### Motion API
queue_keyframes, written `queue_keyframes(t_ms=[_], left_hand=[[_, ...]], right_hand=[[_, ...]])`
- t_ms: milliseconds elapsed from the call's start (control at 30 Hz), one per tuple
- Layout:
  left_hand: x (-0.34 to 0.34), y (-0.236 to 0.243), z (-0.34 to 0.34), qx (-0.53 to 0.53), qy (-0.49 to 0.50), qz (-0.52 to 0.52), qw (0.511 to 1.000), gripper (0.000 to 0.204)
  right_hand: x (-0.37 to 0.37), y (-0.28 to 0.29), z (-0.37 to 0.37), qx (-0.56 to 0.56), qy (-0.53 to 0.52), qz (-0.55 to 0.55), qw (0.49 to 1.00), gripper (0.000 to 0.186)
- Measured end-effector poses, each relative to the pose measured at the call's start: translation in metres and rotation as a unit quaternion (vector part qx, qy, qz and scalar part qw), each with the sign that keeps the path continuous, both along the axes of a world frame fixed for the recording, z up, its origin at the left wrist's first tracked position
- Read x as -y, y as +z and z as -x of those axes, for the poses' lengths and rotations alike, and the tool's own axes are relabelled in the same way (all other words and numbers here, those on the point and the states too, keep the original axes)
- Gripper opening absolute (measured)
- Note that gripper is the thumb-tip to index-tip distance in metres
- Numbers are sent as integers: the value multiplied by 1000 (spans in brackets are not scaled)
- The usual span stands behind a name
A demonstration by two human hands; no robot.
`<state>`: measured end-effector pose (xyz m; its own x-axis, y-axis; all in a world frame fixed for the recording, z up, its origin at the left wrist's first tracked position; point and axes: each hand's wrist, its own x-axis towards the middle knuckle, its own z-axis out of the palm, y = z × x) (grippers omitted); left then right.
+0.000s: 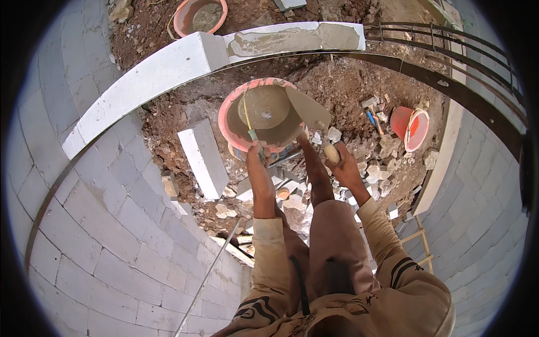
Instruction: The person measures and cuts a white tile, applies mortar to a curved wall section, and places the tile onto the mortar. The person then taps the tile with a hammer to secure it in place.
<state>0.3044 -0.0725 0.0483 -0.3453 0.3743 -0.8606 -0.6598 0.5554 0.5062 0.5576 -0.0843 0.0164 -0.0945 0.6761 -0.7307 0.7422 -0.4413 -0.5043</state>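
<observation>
A wide pink-red bucket (pixel 226 124) with wet grey mortar (pixel 265 106) inside is in front of me, near the middle of the view. At its near rim, my left hand (pixel 258 174) is closed on the bucket's thin handle, by a greenish grip piece (pixel 253 136). My right hand (pixel 347 167) is wrapped round the pale wooden handle of a trowel (pixel 311 109). The trowel's broad blade, grey with mortar, lies over the bucket's right side. Beyond the bucket runs a course of white blocks (pixel 168 64), with mortar (pixel 281 40) spread on top of its right part.
Grey block walls rise at left (pixel 112 224) and right (pixel 483 241). A loose white block (pixel 203 160) lies on the soil left of the bucket. Steel bars (pixel 460 48) extend at upper right. A smaller red bucket (pixel 402 126) lies tipped among rubble; another mortar bucket (pixel 181 19) stands beyond the blocks.
</observation>
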Motion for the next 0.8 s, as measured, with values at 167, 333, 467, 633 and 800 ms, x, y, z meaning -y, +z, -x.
queue_keyframes(t_ms=[167,333,467,633,800], left_hand=[[4,7,-4,-23,-49,-1,999,31],[3,26,-16,-65,-119,24,991,35],[6,34,-1,-22,-43,-5,999,40],[15,31,22,-6,15,-13,1000,39],[25,19,32,5,75,-14,997,40]], right_hand=[[-61,-20,34,83,304,-74,946,43],[-78,-78,111,73,400,-41,912,37],[-63,-81,110,11,321,62,945,43],[-41,-42,48,-165,23,215,962,50],[-16,-23,35,-255,-176,139,941,49]])
